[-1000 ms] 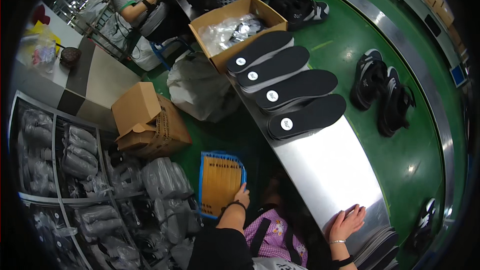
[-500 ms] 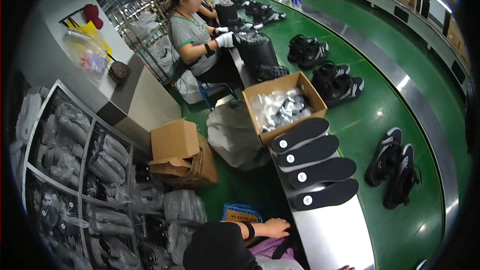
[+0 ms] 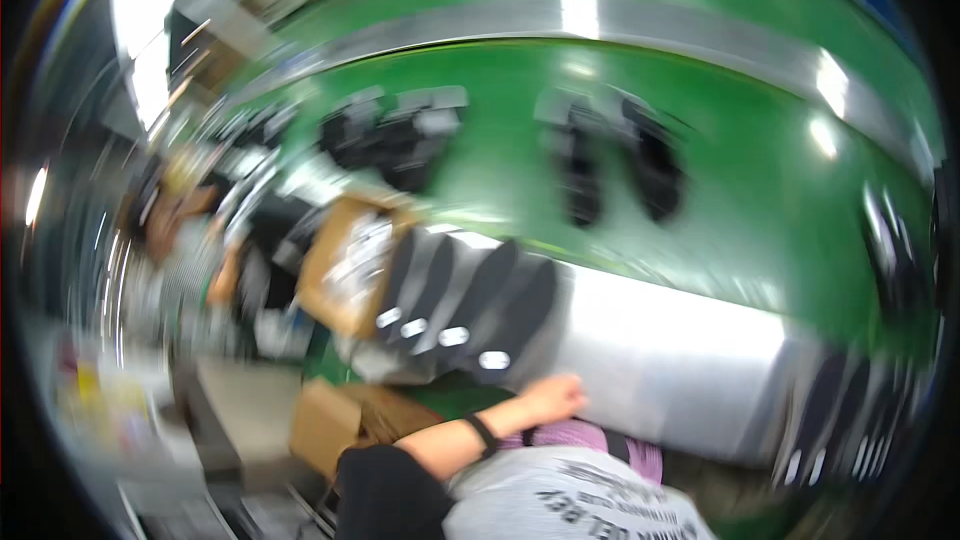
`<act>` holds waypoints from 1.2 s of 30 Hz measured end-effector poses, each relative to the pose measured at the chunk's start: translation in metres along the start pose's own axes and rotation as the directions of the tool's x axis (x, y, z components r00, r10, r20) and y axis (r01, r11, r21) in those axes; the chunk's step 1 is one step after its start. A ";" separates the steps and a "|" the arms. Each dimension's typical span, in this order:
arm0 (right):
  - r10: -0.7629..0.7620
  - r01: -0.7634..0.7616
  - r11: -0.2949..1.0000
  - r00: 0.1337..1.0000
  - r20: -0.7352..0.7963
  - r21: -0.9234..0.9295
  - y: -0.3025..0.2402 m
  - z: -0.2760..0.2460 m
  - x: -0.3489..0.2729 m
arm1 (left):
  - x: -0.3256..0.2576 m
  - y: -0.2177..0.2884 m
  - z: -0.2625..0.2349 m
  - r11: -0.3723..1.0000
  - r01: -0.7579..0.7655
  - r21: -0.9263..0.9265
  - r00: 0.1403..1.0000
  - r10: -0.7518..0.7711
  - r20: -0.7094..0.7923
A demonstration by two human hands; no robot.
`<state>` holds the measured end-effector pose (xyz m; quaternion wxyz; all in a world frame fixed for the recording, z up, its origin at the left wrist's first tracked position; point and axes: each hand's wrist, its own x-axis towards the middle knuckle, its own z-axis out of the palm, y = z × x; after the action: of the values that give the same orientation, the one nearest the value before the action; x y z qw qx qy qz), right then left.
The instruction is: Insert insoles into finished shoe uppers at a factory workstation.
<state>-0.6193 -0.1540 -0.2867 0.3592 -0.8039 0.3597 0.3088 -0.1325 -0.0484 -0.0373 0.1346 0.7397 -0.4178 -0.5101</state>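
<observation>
From my remote post I see four black insoles (image 3: 482, 290), motion-blurred, lying side by side across the metal table (image 3: 670, 345), white-labelled ends toward its near edge, grey showing between.

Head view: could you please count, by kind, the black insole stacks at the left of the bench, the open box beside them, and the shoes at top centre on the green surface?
Insole stacks: 4
Box: 1
Shoes: 2
Total: 7

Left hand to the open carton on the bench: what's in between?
Four black insoles lie in a row between left hand and carton; head view, blurred.
</observation>
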 end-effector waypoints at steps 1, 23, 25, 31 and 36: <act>0.095 -0.098 0.986 0.995 0.027 0.135 -0.029 0.050 -0.061 | -0.002 0.004 -0.004 0.999 0.013 0.039 0.997 -0.010 -0.077; 0.090 -0.513 0.296 0.855 0.511 0.806 -0.213 0.195 -0.033 | -0.004 0.060 0.002 0.902 0.408 0.141 0.902 -0.422 0.088; 0.096 -0.477 0.412 0.870 0.484 0.776 -0.232 0.248 -0.003 | -0.004 0.063 0.005 0.901 0.420 0.112 0.899 -0.430 0.088; 0.200 -0.333 0.535 0.943 0.266 0.776 -0.224 0.312 -0.041 | -0.015 0.063 -0.004 0.898 0.424 0.117 0.904 -0.428 0.008; 0.366 -0.298 0.500 0.924 0.113 0.813 -0.157 0.175 0.011 | 0.029 0.057 0.014 0.928 0.357 0.105 0.932 -0.362 0.031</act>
<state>-0.5291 0.0583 -0.3355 0.6094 -0.4723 0.6211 0.1403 -0.1682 -0.1020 -0.0262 -0.0079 0.7965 -0.3029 -0.5233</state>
